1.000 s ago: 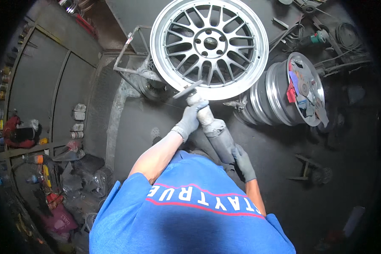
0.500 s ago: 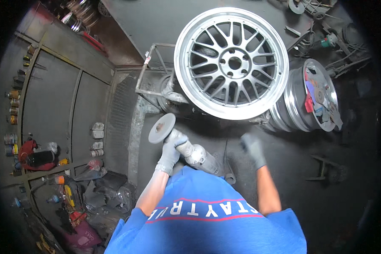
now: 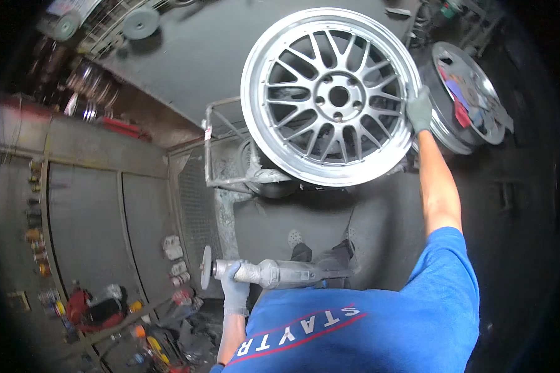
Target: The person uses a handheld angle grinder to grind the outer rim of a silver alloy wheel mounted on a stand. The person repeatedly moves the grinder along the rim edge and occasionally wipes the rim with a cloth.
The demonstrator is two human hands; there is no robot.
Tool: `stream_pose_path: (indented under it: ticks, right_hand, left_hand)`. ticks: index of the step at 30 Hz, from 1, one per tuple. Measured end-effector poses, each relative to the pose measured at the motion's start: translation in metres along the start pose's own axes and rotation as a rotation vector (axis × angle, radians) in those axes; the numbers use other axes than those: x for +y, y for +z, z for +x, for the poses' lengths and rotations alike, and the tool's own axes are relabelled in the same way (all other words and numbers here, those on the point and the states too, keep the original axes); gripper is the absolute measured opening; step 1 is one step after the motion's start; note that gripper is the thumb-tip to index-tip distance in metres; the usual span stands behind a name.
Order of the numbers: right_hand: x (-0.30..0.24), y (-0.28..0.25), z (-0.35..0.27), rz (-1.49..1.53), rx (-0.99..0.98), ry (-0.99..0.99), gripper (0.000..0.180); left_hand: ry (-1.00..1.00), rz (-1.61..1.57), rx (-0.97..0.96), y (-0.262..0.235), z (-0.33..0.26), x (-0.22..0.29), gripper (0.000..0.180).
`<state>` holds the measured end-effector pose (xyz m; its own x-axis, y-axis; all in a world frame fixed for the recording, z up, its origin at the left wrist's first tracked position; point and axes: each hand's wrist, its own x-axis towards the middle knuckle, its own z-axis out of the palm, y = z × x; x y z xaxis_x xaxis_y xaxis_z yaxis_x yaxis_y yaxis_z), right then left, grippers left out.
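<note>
My left hand (image 3: pixel 235 289), in a pale dusty glove, is closed round the front of a grey angle grinder (image 3: pixel 286 273). The tool lies level across my front, its flat round disc (image 3: pixel 206 267) standing on edge to the left of the hand. Ahead of me, a silver multi-spoke wheel rim (image 3: pixel 338 119) with a bright outer lip leans on a metal frame, its face toward me. At the rim's right edge is my gloved right hand (image 3: pixel 419 110), fingers curled over the lip; their tips are partly hidden.
A tubular metal stand (image 3: pixel 210 146) is left of the rim. To the right, another wheel (image 3: pixel 457 140) carries red, purple and grey abrasive pieces (image 3: pixel 462 102). Shelving with cans (image 3: pixel 38 248) lines the left side. My feet (image 3: pixel 295 238) are below the rim.
My right hand has reached up and forward onto the rim's edge. My left hand has lowered the grinder toward me and turned it level. The view has swung round.
</note>
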<state>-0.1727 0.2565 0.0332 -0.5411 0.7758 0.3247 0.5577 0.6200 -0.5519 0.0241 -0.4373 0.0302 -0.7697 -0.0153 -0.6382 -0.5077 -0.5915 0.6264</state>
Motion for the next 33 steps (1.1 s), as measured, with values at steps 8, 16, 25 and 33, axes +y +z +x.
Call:
stream_pose_path:
  ticks: [8, 16, 25, 33]
  right_hand:
    - [0.014, 0.002, -0.075, 0.111, 0.048, 0.278, 0.068]
    - [0.033, 0.008, -0.256, 0.557, -0.272, 0.266, 0.042]
    - [0.012, -0.091, -0.504, 0.773, -1.302, 0.540, 0.073]
    - [0.078, -0.155, -0.474, 0.927, -1.177, 0.566, 0.063]
  left_hand:
    - [0.051, 0.244, -0.065, -0.011, 0.014, 0.013, 0.014]
    - [-0.117, 0.166, -0.184, -0.001, 0.051, 0.002, 0.025]
    - [-0.114, 0.382, -0.350, 0.081, 0.081, -0.040, 0.009]
    - [-0.354, 0.431, -0.368, 0.214, 0.049, -0.119, 0.023]
